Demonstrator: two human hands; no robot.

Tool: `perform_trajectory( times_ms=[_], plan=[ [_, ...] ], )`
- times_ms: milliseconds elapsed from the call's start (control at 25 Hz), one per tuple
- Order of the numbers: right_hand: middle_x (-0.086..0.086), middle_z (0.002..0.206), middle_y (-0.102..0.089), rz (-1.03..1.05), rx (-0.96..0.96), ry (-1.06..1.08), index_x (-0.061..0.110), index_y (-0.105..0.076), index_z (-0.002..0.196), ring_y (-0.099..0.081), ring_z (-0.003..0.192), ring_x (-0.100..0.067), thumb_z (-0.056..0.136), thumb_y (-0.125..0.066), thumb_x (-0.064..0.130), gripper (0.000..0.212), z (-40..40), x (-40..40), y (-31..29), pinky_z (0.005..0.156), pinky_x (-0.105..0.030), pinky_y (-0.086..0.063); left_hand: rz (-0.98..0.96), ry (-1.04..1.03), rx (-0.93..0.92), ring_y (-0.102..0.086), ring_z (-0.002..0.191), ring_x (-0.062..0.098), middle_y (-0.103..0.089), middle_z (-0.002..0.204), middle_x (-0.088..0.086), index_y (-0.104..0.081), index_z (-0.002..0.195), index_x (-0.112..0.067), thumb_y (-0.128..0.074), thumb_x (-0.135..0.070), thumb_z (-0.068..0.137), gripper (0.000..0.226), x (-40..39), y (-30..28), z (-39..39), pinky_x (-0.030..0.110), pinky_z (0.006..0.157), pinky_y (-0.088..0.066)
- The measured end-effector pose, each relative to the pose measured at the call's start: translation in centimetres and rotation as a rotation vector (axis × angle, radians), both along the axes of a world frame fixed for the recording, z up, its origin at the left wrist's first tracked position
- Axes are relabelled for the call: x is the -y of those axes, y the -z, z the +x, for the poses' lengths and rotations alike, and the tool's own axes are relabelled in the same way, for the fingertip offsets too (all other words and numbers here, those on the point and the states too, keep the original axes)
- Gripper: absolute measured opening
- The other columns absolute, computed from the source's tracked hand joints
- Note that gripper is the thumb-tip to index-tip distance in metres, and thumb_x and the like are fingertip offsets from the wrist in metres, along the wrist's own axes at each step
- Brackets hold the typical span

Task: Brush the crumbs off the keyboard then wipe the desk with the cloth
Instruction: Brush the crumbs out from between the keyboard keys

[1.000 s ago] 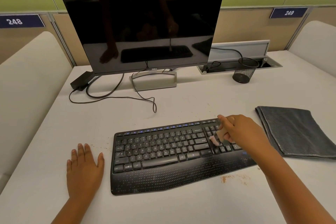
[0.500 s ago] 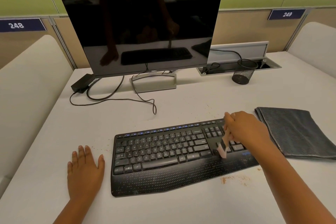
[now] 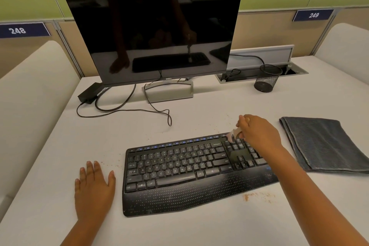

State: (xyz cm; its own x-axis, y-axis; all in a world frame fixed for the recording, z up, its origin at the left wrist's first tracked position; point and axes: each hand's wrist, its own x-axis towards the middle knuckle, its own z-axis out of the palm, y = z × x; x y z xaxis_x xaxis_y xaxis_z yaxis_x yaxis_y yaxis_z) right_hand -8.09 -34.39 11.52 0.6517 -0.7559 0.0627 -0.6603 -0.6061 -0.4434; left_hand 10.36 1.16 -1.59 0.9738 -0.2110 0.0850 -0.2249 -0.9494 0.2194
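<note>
Two hands in shot, one keyboard, one cloth. Nearest, the left hand lies flat on the pale table, fingers straight and spread, holding nothing, just left of the black curved keyboard with a dotted palm rest. At the near right, one patch of reddish-brown crumbs sits on the table beside the palm rest's corner; finer specks dot the table left of the keyboard and beyond its far edge. The right hand is over the keyboard's far right corner, fingers curled round a small pale brush, bristle end down on the keys there; the handle is mostly hidden in the grip and hard to make out. The right forearm covers part of the number pad. Right of the keyboard, apart from it, lies the folded dark grey cloth, its right end cut off by the frame. Farther back: one black mesh cup, one dark monitor on a silver stand, one black power brick with looping cables.
</note>
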Motion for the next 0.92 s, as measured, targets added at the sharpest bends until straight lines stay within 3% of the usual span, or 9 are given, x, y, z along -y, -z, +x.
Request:
perform_trajectory(
  times_ms=[120, 240, 360, 480, 600, 720, 920],
  plan=[
    [-0.006, 0.075, -0.066, 0.011, -0.152, -0.020, 0.009, -0.065, 0.078, -0.062, 0.077, -0.024, 0.094, -0.034, 0.021, 0.037, -0.2, 0.3, -0.5, 0.063, -0.031, -0.041, 0.005, 0.001, 0.004, -0.015, 0.141, 0.030, -0.020, 0.152, 0.015, -0.022, 0.144, -0.003, -0.031, -0.041, 0.093, 0.064, 0.0, 0.0, 0.1, 0.043, 0.114, -0.010],
    [-0.003, 0.071, -0.066, 0.033, -0.208, -0.026, 0.011, -0.065, 0.074, -0.063, 0.074, -0.022, 0.092, -0.037, 0.023, 0.035, 0.6, 0.6, -1.5, 0.063, -0.032, -0.043, 0.006, 0.000, 0.008, -0.016, 0.141, 0.031, -0.021, 0.152, 0.016, -0.024, 0.144, -0.003, -0.032, -0.041, 0.093, 0.064, 0.0, 0.1, 0.0, 0.043, 0.114, -0.011],
    [0.000, 0.070, -0.068, 0.104, -0.060, -0.060, 0.014, -0.065, 0.081, -0.065, 0.070, -0.019, 0.097, -0.037, 0.032, 0.038, 1.4, 0.2, -1.8, 0.071, -0.033, -0.051, 0.024, 0.006, 0.000, -0.014, 0.141, 0.030, -0.019, 0.153, 0.015, -0.021, 0.145, -0.004, -0.029, -0.042, 0.093, 0.065, -0.1, 0.0, 0.1, 0.042, 0.114, -0.010],
    [0.000, 0.068, -0.069, 0.412, 0.139, -0.120, 0.011, -0.065, 0.089, -0.062, 0.053, -0.004, 0.095, -0.051, 0.031, 0.025, 1.4, -1.0, -1.6, 0.055, -0.019, -0.051, 0.015, -0.002, 0.006, -0.015, 0.141, 0.031, -0.020, 0.152, 0.016, -0.022, 0.144, -0.003, -0.031, -0.041, 0.093, 0.064, 0.0, -0.1, -0.1, 0.043, 0.114, -0.011],
    [0.001, 0.065, -0.067, 0.407, 0.198, -0.102, 0.010, -0.062, 0.087, -0.057, 0.045, 0.003, 0.087, -0.065, 0.026, 0.016, 0.9, -2.4, -0.8, 0.043, -0.007, -0.040, 0.025, -0.002, 0.004, -0.014, 0.141, 0.030, -0.019, 0.152, 0.015, -0.021, 0.145, -0.004, -0.030, -0.042, 0.093, 0.064, 0.0, -0.1, 0.0, 0.042, 0.114, -0.010],
    [-0.001, 0.056, -0.066, 0.439, 0.296, -0.040, 0.009, -0.059, 0.080, -0.053, 0.039, 0.001, 0.084, -0.068, 0.036, 0.029, 1.1, -3.8, 0.0, 0.048, -0.014, -0.043, 0.010, -0.004, 0.003, -0.014, 0.141, 0.030, -0.019, 0.152, 0.015, -0.022, 0.145, -0.004, -0.030, -0.041, 0.093, 0.064, 0.0, -0.1, 0.0, 0.042, 0.114, -0.010],
    [-0.002, 0.056, -0.066, 0.499, 0.363, -0.071, 0.011, -0.058, 0.077, -0.055, 0.041, -0.003, 0.086, -0.065, 0.037, 0.029, 2.8, -6.1, 0.7, 0.051, -0.018, -0.047, 0.022, -0.003, -0.002, -0.013, 0.141, 0.029, -0.018, 0.153, 0.014, -0.020, 0.145, -0.004, -0.029, -0.042, 0.094, 0.064, 0.0, 0.0, 0.0, 0.042, 0.114, -0.009]
  ],
)
